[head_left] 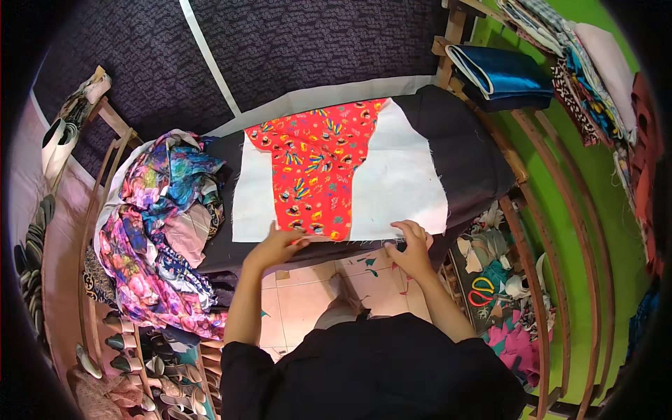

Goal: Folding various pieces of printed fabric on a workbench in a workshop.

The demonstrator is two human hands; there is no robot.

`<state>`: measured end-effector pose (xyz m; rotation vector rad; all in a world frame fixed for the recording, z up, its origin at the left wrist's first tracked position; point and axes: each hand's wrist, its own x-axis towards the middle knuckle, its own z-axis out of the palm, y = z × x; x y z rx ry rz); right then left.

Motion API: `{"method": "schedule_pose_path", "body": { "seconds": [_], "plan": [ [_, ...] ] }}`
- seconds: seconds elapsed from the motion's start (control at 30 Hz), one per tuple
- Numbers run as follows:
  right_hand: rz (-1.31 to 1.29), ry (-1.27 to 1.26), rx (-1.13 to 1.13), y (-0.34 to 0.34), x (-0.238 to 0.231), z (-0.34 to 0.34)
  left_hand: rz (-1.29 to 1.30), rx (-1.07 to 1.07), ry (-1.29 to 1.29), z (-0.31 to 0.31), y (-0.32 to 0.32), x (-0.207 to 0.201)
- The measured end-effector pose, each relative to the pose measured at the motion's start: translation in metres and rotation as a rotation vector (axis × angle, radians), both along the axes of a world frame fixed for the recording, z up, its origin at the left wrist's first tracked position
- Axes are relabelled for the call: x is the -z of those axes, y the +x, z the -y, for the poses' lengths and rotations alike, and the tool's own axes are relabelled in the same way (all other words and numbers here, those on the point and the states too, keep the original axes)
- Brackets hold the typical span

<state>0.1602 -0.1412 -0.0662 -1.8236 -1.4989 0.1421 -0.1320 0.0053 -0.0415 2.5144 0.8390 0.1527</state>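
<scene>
We judge the red printed cloth (313, 164), lying on white fabric (402, 183) at the table's (476, 164) near edge, light and limp, best pinched at its hem, where our left hand (276, 246) and right hand (411, 246) press flat, gripping nothing.

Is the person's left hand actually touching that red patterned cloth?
Touching. In the head view the left hand lies flat on the near edge of the red patterned cloth, fingertips overlapping its hem, with no gap showing between them.
</scene>
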Motion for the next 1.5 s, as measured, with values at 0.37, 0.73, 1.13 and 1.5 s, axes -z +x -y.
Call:
{"method": "schedule_pose_path", "body": {
  "seconds": [0.37, 0.73, 1.13, 1.5],
  "plan": [
    [0.097, -0.099, -0.324, -0.055, -0.034, -0.049, 0.197, -0.237, -0.175, 0.013, -0.04, -0.077],
    [0.287, 0.081, -0.047, -0.012, 0.016, -0.198, 0.475, -0.427, -0.188, -0.028, -0.1, -0.09],
    [0.493, 0.064, -0.265, 0.014, -0.019, -0.205, 0.956, -0.709, 0.307, -0.037, -0.135, -0.089],
    [0.199, -0.141, -0.796, -0.042, -0.061, -0.139, 0.595, -0.32, -0.016, -0.056, -0.066, -0.136]
  ]
}}
